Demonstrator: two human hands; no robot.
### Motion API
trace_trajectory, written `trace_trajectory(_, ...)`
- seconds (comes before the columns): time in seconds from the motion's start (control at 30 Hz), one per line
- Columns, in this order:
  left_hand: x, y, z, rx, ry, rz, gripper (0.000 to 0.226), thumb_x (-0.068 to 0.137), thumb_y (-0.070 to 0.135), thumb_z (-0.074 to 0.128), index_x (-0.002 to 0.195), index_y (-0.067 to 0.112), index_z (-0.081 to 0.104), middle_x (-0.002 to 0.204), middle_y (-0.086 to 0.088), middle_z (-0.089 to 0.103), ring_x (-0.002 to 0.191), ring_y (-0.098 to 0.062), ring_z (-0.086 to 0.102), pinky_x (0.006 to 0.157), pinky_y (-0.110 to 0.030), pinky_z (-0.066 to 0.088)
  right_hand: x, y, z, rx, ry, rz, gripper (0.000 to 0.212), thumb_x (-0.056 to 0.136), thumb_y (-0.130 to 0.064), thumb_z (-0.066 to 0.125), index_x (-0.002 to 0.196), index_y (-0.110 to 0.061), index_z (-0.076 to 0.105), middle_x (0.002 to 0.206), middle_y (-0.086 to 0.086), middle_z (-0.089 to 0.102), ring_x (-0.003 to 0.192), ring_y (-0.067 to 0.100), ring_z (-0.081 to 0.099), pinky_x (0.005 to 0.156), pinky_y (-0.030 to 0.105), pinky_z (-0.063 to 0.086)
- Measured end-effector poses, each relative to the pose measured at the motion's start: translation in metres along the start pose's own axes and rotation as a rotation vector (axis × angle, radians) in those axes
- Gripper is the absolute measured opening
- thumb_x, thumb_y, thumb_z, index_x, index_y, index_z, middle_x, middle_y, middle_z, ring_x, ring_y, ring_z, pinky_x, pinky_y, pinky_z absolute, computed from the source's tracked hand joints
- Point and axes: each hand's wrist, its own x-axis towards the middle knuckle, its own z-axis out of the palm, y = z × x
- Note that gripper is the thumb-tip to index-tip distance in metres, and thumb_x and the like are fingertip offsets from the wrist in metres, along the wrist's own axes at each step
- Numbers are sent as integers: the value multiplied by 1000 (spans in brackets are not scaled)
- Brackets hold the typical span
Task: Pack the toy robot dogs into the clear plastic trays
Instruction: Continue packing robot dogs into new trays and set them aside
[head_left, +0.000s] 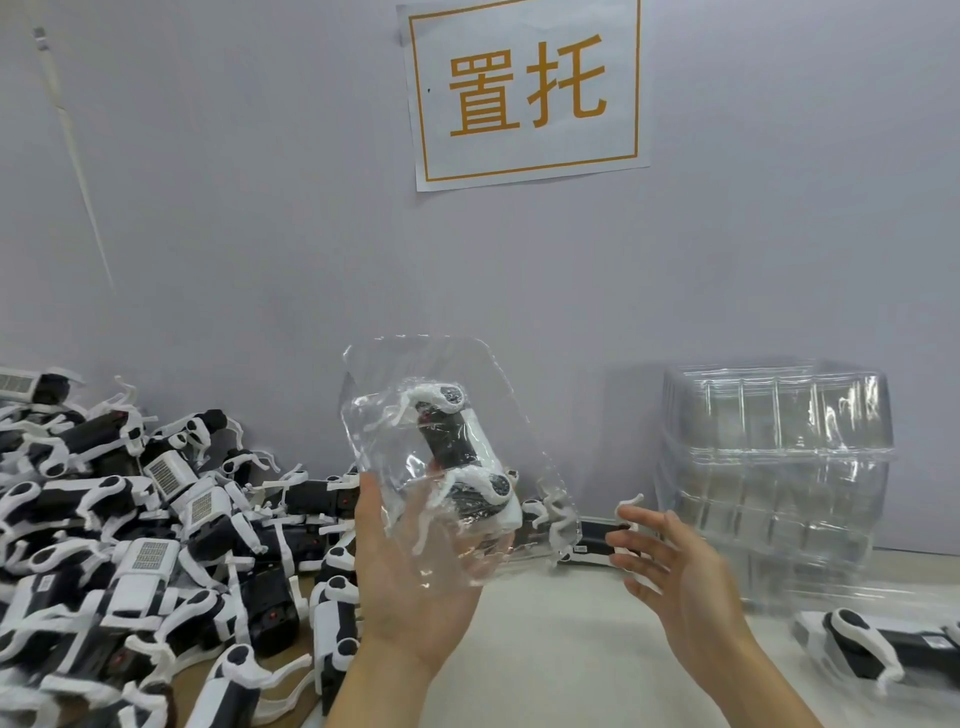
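One toy robot dog (457, 457), black-bodied with white legs, lies inside a clear plastic tray (447, 447) that is lifted above the desk (561, 639) at the middle of the scene. The tray is tilted, its long side running from upper left to lower right, and the dog sits in its moulded hollow with its legs showing through the plastic. The left hand (415, 582) holds this tray from beneath, palm up, thumb along the tray's left edge and fingers curled up under its lower part. The right hand (670, 566) is just to the right of the tray, apart from it, with fingers spread and relaxed and nothing in its grasp; it looks slightly blurred.

On the left side of the desk sits a large heap of loose robot dogs (135, 535), black and white, piled every which way up to the wall. A few more dogs (587, 540) lie behind the held tray, near the wall. At the far right stands a tall stack of empty clear trays (774, 462), nested one upon another. Near that stack, at the right edge, another single dog (872, 649) lies on its side on the desk. On the grey wall (260, 208) above hangs a white paper sign (524, 88) with an orange border and two orange characters.
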Motion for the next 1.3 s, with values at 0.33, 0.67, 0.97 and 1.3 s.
trace_trajectory(0.33, 8, 2, 0, 668, -254, 130, 49, 79, 56, 69, 113, 22, 70, 111, -2, 73, 107, -19, 67, 104, -56, 43, 4, -6, -1, -69, 28, -79, 28, 100, -23, 48, 102, -10, 72, 98, 16, 73, 83, 24, 63, 71, 34, 43)
trace_trajectory(0.67, 6, -17, -4, 1760, -404, 244, 79, 49, 87, 51, 121, 53, 48, 135, 23, 34, 132, -2, 23, 109, -29, 12, -1, -32, -5, -214, -63, -120, 34, 96, -46, 47, 112, -27, 71, 107, -6, 74, 100, 16, 66, 76, 31, 46)
trace_trajectory(0.97, 7, -43, -3, 2050, -531, 526, 80, 59, 79, 56, 130, 49, 35, 149, 10, 19, 134, -4, 1, 116, -43, -6, -1, -14, -1, -867, -208, -248, 61, 86, -31, 75, 139, -37, 46, 136, -15, 48, 128, 6, 41, 103, 26, 36)
trace_trajectory(1.3, 4, -43, -2, 1992, -623, 229, 94, 54, 81, 66, 136, 54, 27, 141, 16, 27, 139, -3, 7, 118, -52, -11, 1, -6, -5, -1042, -259, -187, 46, 80, -35, 64, 122, -45, 47, 128, -9, 47, 114, 5, 44, 91, 25, 35)
